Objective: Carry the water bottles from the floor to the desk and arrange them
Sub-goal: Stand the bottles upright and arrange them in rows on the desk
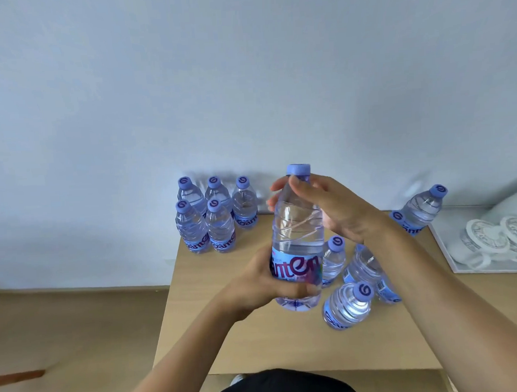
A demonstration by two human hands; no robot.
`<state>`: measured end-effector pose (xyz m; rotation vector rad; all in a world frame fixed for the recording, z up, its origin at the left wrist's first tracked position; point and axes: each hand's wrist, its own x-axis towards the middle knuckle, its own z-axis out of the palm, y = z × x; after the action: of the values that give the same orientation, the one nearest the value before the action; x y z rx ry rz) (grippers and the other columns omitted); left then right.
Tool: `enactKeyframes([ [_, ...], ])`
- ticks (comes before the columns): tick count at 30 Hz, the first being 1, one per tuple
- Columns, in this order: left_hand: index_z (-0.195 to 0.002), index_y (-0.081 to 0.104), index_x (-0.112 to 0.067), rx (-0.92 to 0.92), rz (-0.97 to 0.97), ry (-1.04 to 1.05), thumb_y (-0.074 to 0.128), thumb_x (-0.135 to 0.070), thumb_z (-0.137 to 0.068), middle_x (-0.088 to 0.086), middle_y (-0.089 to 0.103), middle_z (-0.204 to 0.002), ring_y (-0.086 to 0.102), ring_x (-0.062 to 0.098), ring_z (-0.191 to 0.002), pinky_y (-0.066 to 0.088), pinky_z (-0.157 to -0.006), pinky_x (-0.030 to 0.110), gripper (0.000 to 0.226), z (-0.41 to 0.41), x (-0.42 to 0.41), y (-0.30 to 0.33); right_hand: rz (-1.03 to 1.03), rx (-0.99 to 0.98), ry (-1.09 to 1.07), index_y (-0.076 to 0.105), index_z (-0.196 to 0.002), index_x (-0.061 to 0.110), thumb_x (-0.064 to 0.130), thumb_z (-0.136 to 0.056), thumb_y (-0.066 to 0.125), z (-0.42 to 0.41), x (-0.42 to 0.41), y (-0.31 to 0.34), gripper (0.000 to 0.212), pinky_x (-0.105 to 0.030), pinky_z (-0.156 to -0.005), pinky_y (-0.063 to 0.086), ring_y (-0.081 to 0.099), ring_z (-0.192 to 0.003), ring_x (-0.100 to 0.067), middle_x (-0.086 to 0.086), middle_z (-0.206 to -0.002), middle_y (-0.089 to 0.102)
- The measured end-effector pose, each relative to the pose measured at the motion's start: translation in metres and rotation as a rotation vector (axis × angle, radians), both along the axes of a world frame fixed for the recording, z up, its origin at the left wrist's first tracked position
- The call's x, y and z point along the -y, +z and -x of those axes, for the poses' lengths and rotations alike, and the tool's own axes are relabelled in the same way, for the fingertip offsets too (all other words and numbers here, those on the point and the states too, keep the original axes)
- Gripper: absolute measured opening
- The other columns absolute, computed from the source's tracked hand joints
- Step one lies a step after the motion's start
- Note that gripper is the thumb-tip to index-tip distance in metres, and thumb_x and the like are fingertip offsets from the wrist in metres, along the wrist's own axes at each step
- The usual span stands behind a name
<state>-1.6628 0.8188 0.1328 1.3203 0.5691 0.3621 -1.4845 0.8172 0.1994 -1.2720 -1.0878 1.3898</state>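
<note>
Both hands are sharing one water bottle (297,238), keeping it upright in the air above the desk (258,339). The left hand (265,285) is wrapping its fingers round the labelled lower body, thumb across the front, and is bearing the weight from near the base. The right hand (327,210) is reaching in from the other side, its fingers curling round the clear shoulder just under the blue cap, so the bottle is being held at two heights.

Spreading outward, five bottles (213,216) are standing in a tidy block at the far left corner against the wall (245,76). Several others (354,280) are clustering loosely just right of the held one, leaning at odd angles, and one more bottle (422,208) is tilting near the far right edge, beside a white tray (452,254) of round objects.

Judging from this, the risk is lying to the right: the right forearm is passing directly over the loose cluster, and a careless lowering could be knocking those over or rolling one off the desk. Setting the bottle hard against the block could also be toppling the neat rows.
</note>
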Motion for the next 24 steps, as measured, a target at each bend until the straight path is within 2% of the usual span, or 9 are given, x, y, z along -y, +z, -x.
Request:
enactKeyframes([
  [3, -0.107, 0.066, -0.029, 0.014, 0.048, -0.051, 0.080, -0.001, -0.066, 0.000, 0.073, -0.107, 0.069, 0.015, -0.099, 0.053, -0.081, 0.023, 0.051, -0.002, -0.003, 0.009, -0.054, -0.224, -0.019, 0.074, -0.094, 0.017, 0.038, -0.087, 0.064, 0.005, -0.004, -0.002, 0.025, -0.041, -0.089, 0.056, 0.069, -0.107, -0.031, -0.014, -0.111, 0.073],
  [5, -0.103, 0.069, -0.035, 0.023, 0.072, -0.069, 0.080, -0.002, -0.065, -0.001, 0.073, -0.107, 0.069, 0.014, -0.099, 0.053, -0.083, 0.023, 0.051, -0.003, -0.005, 0.012, -0.055, -0.302, -0.042, 0.073, -0.089, 0.013, 0.032, -0.083, 0.068, 0.007, -0.006, -0.004, 0.021, -0.041, -0.080, 0.058, 0.071, -0.094, -0.034, -0.017, -0.102, 0.073],
  [7, -0.100, 0.071, -0.039, 0.027, 0.090, -0.085, 0.081, -0.006, -0.064, -0.002, 0.073, -0.105, 0.068, 0.014, -0.099, 0.054, -0.084, 0.025, 0.050, -0.004, -0.006, 0.014, -0.042, -0.259, -0.107, 0.067, -0.084, 0.006, 0.026, -0.082, 0.065, 0.009, -0.007, -0.004, 0.020, -0.035, -0.067, 0.057, 0.071, -0.077, -0.031, -0.018, -0.086, 0.071],
  [9, -0.102, 0.071, -0.038, 0.041, 0.107, -0.097, 0.081, -0.009, -0.064, 0.000, 0.073, -0.106, 0.068, 0.016, -0.100, 0.053, -0.085, 0.027, 0.048, -0.006, -0.007, 0.014, -0.028, -0.213, -0.185, 0.065, -0.079, 0.004, 0.025, -0.081, 0.065, 0.010, -0.007, -0.005, 0.021, -0.032, -0.062, 0.055, 0.070, -0.071, -0.029, -0.015, -0.076, 0.068],
  [13, -0.102, 0.072, -0.031, 0.070, 0.113, -0.022, 0.082, -0.015, -0.063, 0.002, 0.073, -0.104, 0.069, 0.018, -0.096, 0.054, -0.082, 0.028, 0.043, -0.009, -0.004, 0.013, -0.034, -0.188, -0.331, 0.068, -0.071, 0.011, 0.025, -0.083, 0.068, 0.012, -0.008, -0.004, 0.019, -0.032, -0.060, 0.055, 0.069, -0.071, -0.028, -0.011, -0.071, 0.069],
  [17, -0.105, 0.065, -0.022, 0.059, 0.055, 0.066, 0.084, -0.010, -0.063, -0.003, 0.074, -0.091, 0.070, 0.012, -0.080, 0.055, -0.066, 0.024, 0.048, -0.009, 0.001, 0.013, -0.039, -0.173, -0.483, 0.068, -0.058, 0.018, 0.023, -0.086, 0.070, 0.012, -0.013, -0.002, 0.029, -0.029, -0.055, 0.054, 0.066, -0.059, -0.022, -0.010, -0.066, 0.069],
  [19, -0.104, 0.066, -0.030, 0.042, 0.024, 0.061, 0.084, -0.004, -0.066, -0.003, 0.074, -0.095, 0.070, 0.013, -0.084, 0.057, -0.072, 0.031, 0.049, -0.009, 0.001, 0.014, -0.041, -0.162, -0.525, 0.066, -0.062, 0.017, 0.023, -0.086, 0.071, 0.013, -0.013, -0.002, 0.026, -0.026, -0.048, 0.052, 0.064, -0.053, -0.020, -0.010, -0.062, 0.068],
  [21, -0.100, 0.067, -0.031, 0.022, 0.016, 0.047, 0.082, 0.000, -0.067, -0.003, 0.074, -0.094, 0.070, 0.014, -0.085, 0.057, -0.072, 0.030, 0.047, -0.008, 0.000, 0.014, -0.036, -0.160, -0.514, 0.065, -0.066, 0.016, 0.025, -0.087, 0.071, 0.012, -0.012, -0.003, 0.023, -0.026, -0.048, 0.052, 0.065, -0.054, -0.019, -0.009, -0.062, 0.068],
  [24, -0.106, 0.063, -0.014, 0.027, 0.072, 0.016, 0.080, 0.002, -0.067, 0.000, 0.074, -0.092, 0.070, 0.015, -0.082, 0.055, -0.068, 0.023, 0.046, -0.005, -0.003, 0.015, -0.008, -0.238, -0.388, 0.068, -0.075, 0.016, 0.035, -0.086, 0.071, 0.002, -0.009, -0.006, 0.022, -0.030, -0.060, 0.057, 0.070, -0.069, -0.020, -0.008, -0.074, 0.071],
])
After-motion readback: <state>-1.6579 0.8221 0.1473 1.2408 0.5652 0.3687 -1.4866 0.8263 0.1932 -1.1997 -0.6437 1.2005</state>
